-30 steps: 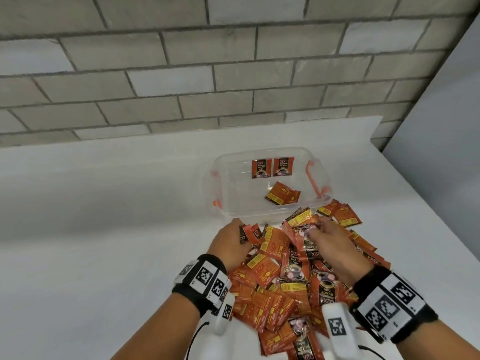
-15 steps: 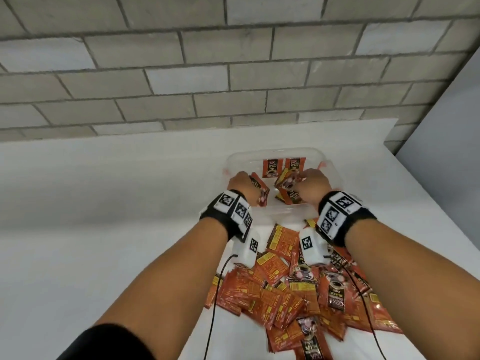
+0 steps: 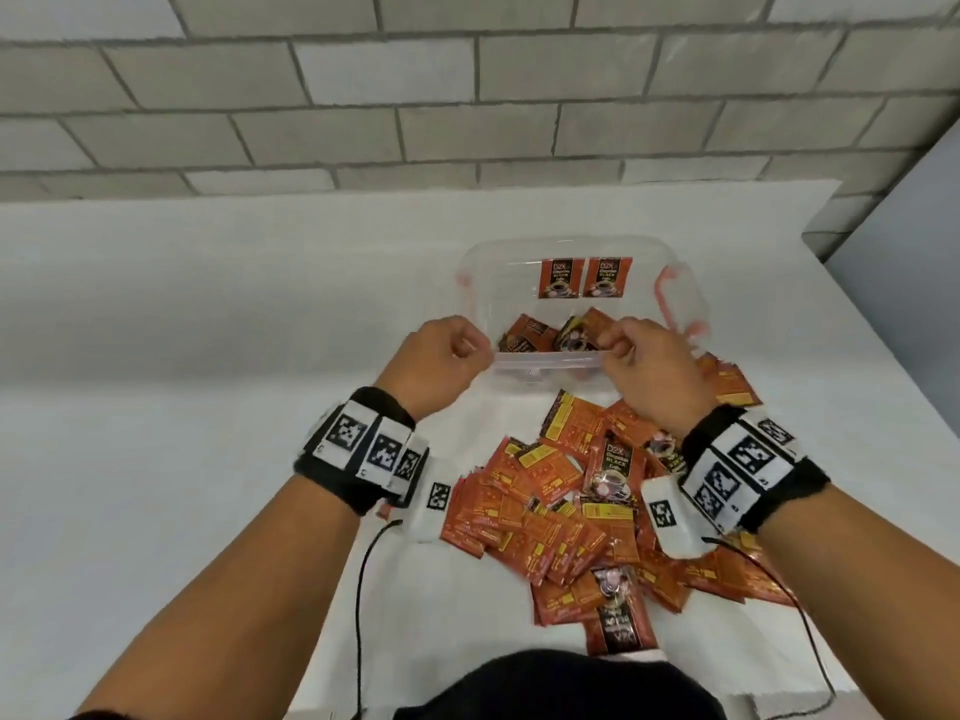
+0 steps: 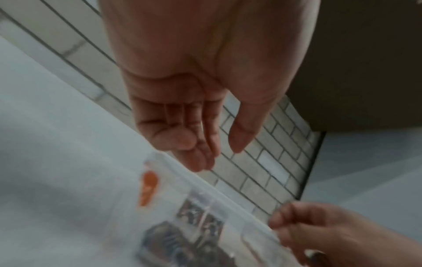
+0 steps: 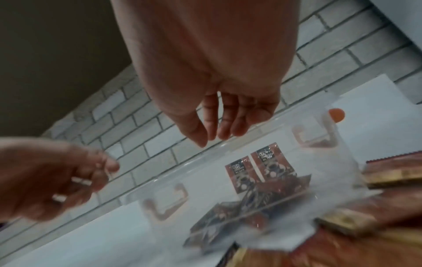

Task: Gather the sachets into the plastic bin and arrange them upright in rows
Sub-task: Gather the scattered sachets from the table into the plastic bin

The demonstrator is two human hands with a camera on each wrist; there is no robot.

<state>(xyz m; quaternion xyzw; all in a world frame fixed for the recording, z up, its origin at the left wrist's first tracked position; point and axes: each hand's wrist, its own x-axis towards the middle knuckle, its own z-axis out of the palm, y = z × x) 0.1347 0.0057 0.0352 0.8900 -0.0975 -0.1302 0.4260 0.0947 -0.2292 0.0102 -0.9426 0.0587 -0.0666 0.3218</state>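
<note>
A clear plastic bin (image 3: 545, 361) with orange handles stands on the white table. Two orange coffee sachets (image 3: 558, 278) stand upright against its far wall, also seen in the right wrist view (image 5: 239, 173). A few more sachets (image 3: 524, 335) lie loose on the bin floor near the front wall. A big pile of sachets (image 3: 561, 506) lies on the table between my forearms. My left hand (image 3: 457, 350) hovers at the bin's near left corner, my right hand (image 3: 621, 348) over the near rim. Both hold nothing, with fingers loosely curled (image 4: 219, 158) (image 5: 213, 140).
A grey brick wall (image 3: 467, 96) runs behind the table. The table's right edge (image 3: 883, 366) lies close to the pile. Black cables (image 3: 363, 589) trail from my wrist bands. Bare white table (image 3: 182, 381) stretches to the left of the bin.
Half a second ago both hands were inside the bin with sachets. They have let them go and pulled back to the near rim; more sachets now lie on the bin floor.
</note>
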